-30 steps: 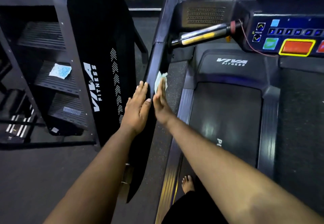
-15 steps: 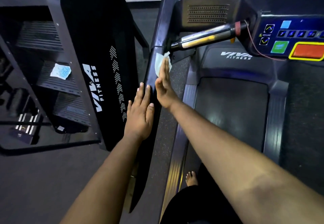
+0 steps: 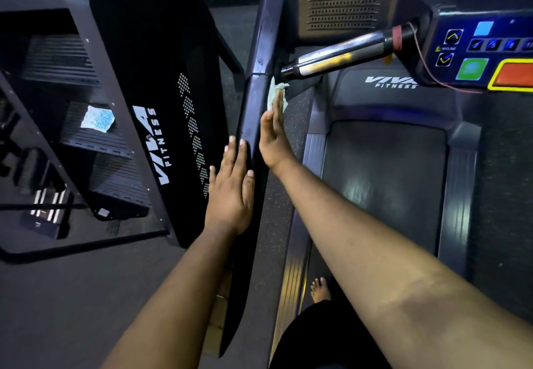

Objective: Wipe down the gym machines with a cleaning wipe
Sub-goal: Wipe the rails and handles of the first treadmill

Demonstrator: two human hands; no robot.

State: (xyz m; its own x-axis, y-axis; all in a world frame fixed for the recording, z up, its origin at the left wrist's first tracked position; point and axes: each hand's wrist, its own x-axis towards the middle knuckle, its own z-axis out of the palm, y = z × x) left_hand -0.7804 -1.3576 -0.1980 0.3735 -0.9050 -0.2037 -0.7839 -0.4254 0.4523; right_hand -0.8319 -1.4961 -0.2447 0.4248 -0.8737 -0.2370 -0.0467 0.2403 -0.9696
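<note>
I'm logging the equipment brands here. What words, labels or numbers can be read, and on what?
"VIVA FITNESS": white, on the black side panel of the stair machine.
"VIVA FITNESS" (cut off at "VIV"): on the treadmill's motor hood.
"INCLINE": tiny, likely, beside the arrow buttons on the console.
Number keys on the console: too blurred to read.

The right hand (image 3: 274, 137), fingers straight, slides the crumpled pale green cleaning wipe (image 3: 277, 95) farther up the inner face of the dark metal treadmill upright (image 3: 259, 59). The wipe is now just beneath the chrome handlebar (image 3: 337, 54), where one second earlier it was well below it. The left hand (image 3: 230, 192), flat on the upright's outer face, trails farther behind the right hand than before.
</note>
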